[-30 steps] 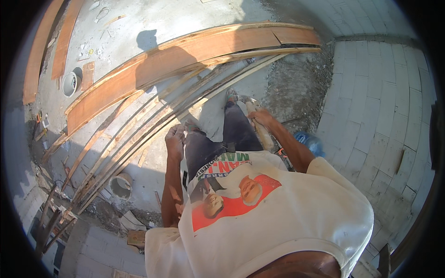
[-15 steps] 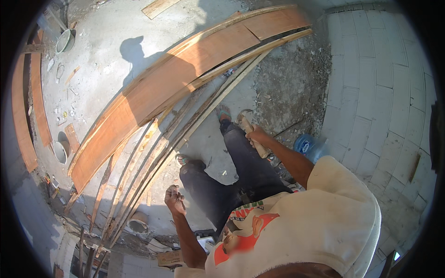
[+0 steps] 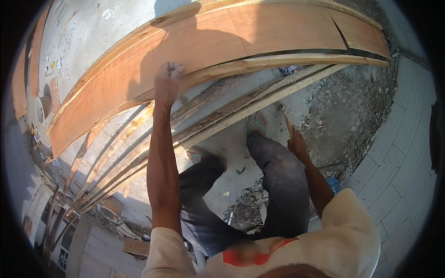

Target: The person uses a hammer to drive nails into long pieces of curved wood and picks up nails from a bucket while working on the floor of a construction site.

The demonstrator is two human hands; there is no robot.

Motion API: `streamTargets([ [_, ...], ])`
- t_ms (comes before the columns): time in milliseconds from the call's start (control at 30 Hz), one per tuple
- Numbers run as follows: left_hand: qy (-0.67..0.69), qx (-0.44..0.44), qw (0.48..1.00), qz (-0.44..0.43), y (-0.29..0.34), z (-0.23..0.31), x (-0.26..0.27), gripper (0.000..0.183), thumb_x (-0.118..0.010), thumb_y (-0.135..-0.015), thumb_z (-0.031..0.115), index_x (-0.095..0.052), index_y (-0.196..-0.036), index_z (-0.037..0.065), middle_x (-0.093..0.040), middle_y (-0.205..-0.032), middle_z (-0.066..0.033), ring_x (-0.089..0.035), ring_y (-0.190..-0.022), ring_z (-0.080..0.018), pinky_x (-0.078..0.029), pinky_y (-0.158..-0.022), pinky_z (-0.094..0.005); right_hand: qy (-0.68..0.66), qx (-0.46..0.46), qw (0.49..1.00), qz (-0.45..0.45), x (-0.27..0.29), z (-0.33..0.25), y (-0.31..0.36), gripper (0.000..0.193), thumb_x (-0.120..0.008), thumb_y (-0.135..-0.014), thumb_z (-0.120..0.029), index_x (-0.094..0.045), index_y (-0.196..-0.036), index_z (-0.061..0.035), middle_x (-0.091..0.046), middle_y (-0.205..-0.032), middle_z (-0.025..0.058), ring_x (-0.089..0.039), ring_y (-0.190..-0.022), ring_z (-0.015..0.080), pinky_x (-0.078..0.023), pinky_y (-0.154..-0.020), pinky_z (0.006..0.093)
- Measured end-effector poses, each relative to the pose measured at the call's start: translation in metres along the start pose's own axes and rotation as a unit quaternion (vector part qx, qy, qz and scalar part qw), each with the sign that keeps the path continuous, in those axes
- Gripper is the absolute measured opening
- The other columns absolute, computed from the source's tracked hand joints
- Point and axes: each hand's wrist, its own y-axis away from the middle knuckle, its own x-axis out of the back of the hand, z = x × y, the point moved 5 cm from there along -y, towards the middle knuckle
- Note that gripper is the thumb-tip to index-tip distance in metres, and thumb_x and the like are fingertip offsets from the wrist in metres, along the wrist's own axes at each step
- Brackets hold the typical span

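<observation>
My left hand point(image 3: 169, 76) reaches out over the near edge of a long reddish plywood panel point(image 3: 204, 39). Its fingers are curled together, and anything small inside them is hidden. A pale timber batten point(image 3: 278, 61) runs along the panel's near edge, right of that hand. Low at my right side, my right hand point(image 3: 297, 142) grips the wooden handle of a hammer point(image 3: 289, 124). The hammer's head points away from me, above the floor near my right foot.
Several long timber strips point(image 3: 222, 116) lie under and in front of the panel. Rubble point(image 3: 347, 120) borders the block wall point(image 3: 394, 162) at right. A blue plastic bottle point(image 3: 334, 185) stands by my right elbow. A bucket point(image 3: 44, 107) and a cardboard box point(image 3: 136, 247) are at left.
My left hand has gone from beside my leg forward to the panel's edge. The right hand still holds the hammer, now turned more edge-on. My view has shifted, bringing the panel nearer.
</observation>
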Motion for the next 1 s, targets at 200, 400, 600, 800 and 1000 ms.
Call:
streamTargets([
  [200, 0.016, -0.063, 0.998, -0.010, -0.053, -0.050, 0.005, 0.011, -0.072, -0.098, 0.013, -0.071, -0.097, 0.002, -0.068, -0.084, 0.0000, -0.058, -0.078, -0.0075, -0.048, -0.071, -0.0266, -0.024, -0.087, 0.996, -0.024, -0.081, 0.039, -0.016, 0.067, -0.067, -0.096, -0.020, -0.041, -0.154, -0.0006, -0.065, -0.129, 0.0258, -0.068, -0.113, 0.0409, -0.054, -0.096, 0.0466],
  [400, 0.022, -0.059, 0.998, 0.001, -0.037, -0.105, -0.012, 0.008, -0.076, -0.095, 0.011, -0.073, -0.095, 0.003, -0.069, -0.087, 0.0020, -0.056, -0.075, -0.0060, -0.045, -0.069, -0.0237, -0.299, 0.074, 0.950, 0.043, -0.053, 0.010, -0.034, 0.059, -0.064, -0.097, -0.018, -0.048, -0.150, 0.0013, -0.065, -0.128, 0.0215, -0.067, -0.108, 0.0313, -0.053, -0.093, 0.0426],
  [600, -0.015, -0.061, 0.998, -0.020, -0.037, -0.094, -0.014, 0.012, -0.077, -0.092, 0.013, -0.073, -0.093, 0.003, -0.069, -0.083, -0.0007, -0.057, -0.077, -0.0085, -0.046, -0.071, -0.0273, -0.422, 0.198, 0.885, -0.009, 0.019, -0.127, -0.034, 0.055, -0.064, -0.100, -0.024, -0.054, -0.145, 0.0061, -0.069, -0.112, 0.0126, -0.064, -0.094, 0.0189, -0.052, -0.086, 0.0355],
  [800, -0.076, -0.050, 0.996, -0.005, -0.025, -0.087, -0.016, 0.011, -0.076, -0.092, 0.014, -0.073, -0.094, 0.004, -0.069, -0.083, 0.0009, -0.058, -0.075, -0.0099, -0.047, -0.071, -0.0291, -0.264, 0.400, 0.878, -0.004, 0.063, -0.270, -0.046, 0.067, -0.060, -0.106, -0.028, -0.035, -0.164, -0.0063, -0.072, -0.110, 0.0218, -0.069, -0.092, 0.0224, -0.054, -0.090, 0.0409],
  [1000, -0.046, -0.073, 0.996, 0.017, -0.020, -0.099, -0.010, 0.011, -0.076, -0.093, 0.013, -0.073, -0.095, 0.003, -0.068, -0.083, 0.0017, -0.057, -0.076, -0.0081, -0.047, -0.071, -0.0263, -0.158, 0.409, 0.896, -0.064, 0.098, -0.350, -0.041, 0.064, -0.057, -0.108, -0.029, -0.032, -0.167, -0.0214, -0.068, -0.089, 0.0125, -0.065, -0.072, 0.0165, -0.056, -0.064, 0.0374],
])
